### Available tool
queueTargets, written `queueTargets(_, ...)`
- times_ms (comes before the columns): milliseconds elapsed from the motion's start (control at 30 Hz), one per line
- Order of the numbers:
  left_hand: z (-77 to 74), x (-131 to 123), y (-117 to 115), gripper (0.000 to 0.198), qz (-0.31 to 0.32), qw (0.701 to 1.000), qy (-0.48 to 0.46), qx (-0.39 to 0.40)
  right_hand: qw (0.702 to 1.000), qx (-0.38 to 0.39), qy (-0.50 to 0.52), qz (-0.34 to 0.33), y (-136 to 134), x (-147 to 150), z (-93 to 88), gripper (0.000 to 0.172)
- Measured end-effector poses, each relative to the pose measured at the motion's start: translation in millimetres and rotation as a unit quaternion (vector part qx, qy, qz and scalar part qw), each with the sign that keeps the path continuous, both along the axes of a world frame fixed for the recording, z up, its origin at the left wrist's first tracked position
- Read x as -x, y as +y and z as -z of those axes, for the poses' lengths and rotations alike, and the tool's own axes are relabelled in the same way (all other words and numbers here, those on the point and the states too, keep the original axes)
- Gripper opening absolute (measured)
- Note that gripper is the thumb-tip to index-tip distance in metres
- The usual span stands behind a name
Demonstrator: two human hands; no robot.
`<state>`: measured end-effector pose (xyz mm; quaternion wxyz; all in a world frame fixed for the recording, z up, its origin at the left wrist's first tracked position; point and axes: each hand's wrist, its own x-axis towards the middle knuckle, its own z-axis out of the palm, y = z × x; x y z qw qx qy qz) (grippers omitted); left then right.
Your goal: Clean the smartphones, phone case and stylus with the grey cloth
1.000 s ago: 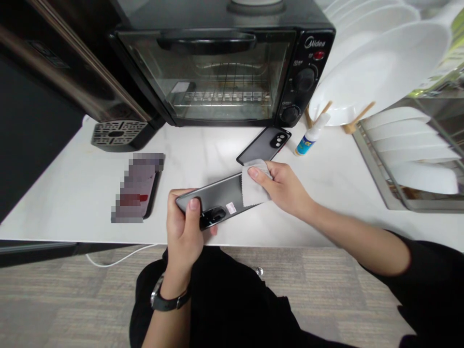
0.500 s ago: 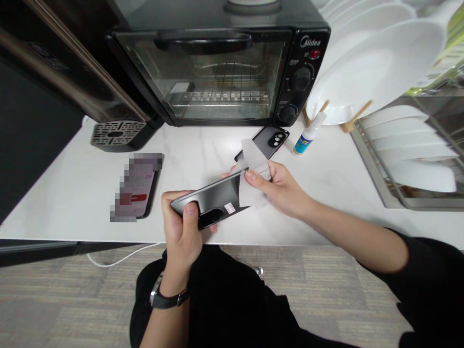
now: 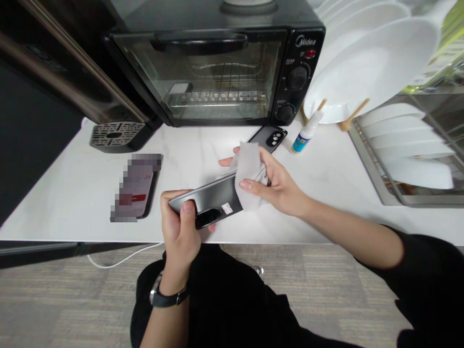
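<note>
A dark, shiny phone (image 3: 217, 195) with a small white label is tilted above the counter's front edge. My left hand (image 3: 181, 222) grips its left end, thumb on top near the camera area. Around the right end lies a light grey cloth (image 3: 248, 174), which my right hand (image 3: 275, 181) pinches between thumb and fingers, pressing it to the phone. The cloth hides that end. Behind my right hand a phone case (image 3: 268, 137) with camera holes rests on the counter, partly covered by the hand. A small spray bottle (image 3: 303, 137) with a blue label stands right of it.
On the white counter (image 3: 181, 159), a second phone (image 3: 139, 188), its screen partly pixelated, lies at the left. A black toaster oven (image 3: 217, 77) stands at the back, beside a machine with a drip tray (image 3: 116, 135). White plates (image 3: 373, 67) and a dish rack (image 3: 369, 164) are at the right.
My right hand has shifted slightly up with the cloth, its fingers now stretching over the phone's far edge. The cloth is folded more around the end. The view has moved slightly.
</note>
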<state>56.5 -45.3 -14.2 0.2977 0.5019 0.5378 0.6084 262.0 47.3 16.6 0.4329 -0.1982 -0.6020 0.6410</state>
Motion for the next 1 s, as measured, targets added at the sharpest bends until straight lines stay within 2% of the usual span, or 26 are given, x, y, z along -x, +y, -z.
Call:
queueTargets(67, -0.4, 0.7, 0.1, 0.033, 0.0, 1.0, -0.002, 0.004, 0.995, 0.071, 0.041, -0.05, 0.5, 1.2, 1.0, 0.055)
queueTargets(133, -0.2, 0.7, -0.7, 0.033, -0.006, 1.0, -0.001, 0.005, 0.989, 0.117, 0.046, -0.084, 1.0, 1.8, 3.2, 0.045)
queueTargets(200, 0.0, -0.4, -2.0, 0.033, -0.015, 1.0, 0.004, -0.003, 0.988, 0.122, 0.022, -0.093, 1.1, 2.0, 5.7, 0.032)
queueTargets(267, -0.4, -2.4, -3.0, 0.031, -0.028, 0.999, 0.011, -0.017, 0.993, 0.101, -0.017, -0.067, 0.6, 1.7, 7.7, 0.033)
queueTargets(367, -2.1, -5.9, -2.7, 0.029, -0.038, 0.999, 0.008, -0.032, 0.996, 0.021, -0.086, 0.033, -0.6, 1.2, 9.7, 0.041)
queueTargets(500, -3.1, -7.7, 0.6, 0.025, -0.037, 0.999, -0.022, -0.033, 0.972, -0.121, -0.155, 0.126, 0.6, 2.4, 14.0, 0.039)
queueTargets(567, -2.7, -7.3, 2.0, 0.025, -0.04, 0.998, -0.045, -0.029, 0.949, -0.195, -0.17, 0.179, 2.4, 3.5, 16.4, 0.051)
queueTargets(667, -1.4, -6.4, 2.5, 0.026, -0.047, 0.997, -0.066, -0.02, 0.896, -0.29, -0.177, 0.285, 3.8, 2.8, 16.3, 0.066)
queueTargets(767, 0.2, -5.7, 1.9, 0.028, -0.052, 0.996, -0.066, -0.017, 0.857, -0.337, -0.214, 0.327, 2.5, -1.3, 11.1, 0.054)
queueTargets(867, 2.4, -4.2, 1.7, 0.03, -0.062, 0.996, -0.062, -0.028, 0.825, -0.37, -0.266, 0.336, 1.3, -5.0, 6.1, 0.037)
queueTargets(933, 3.9, -2.5, 2.2, 0.03, -0.058, 0.996, -0.063, -0.032, 0.836, -0.363, -0.276, 0.305, 1.4, -5.8, 4.9, 0.03)
queueTargets(1000, 4.8, -0.3, 3.2, 0.028, -0.033, 0.997, -0.066, -0.032, 0.888, -0.296, -0.261, 0.234, 1.8, -5.1, 4.9, 0.026)
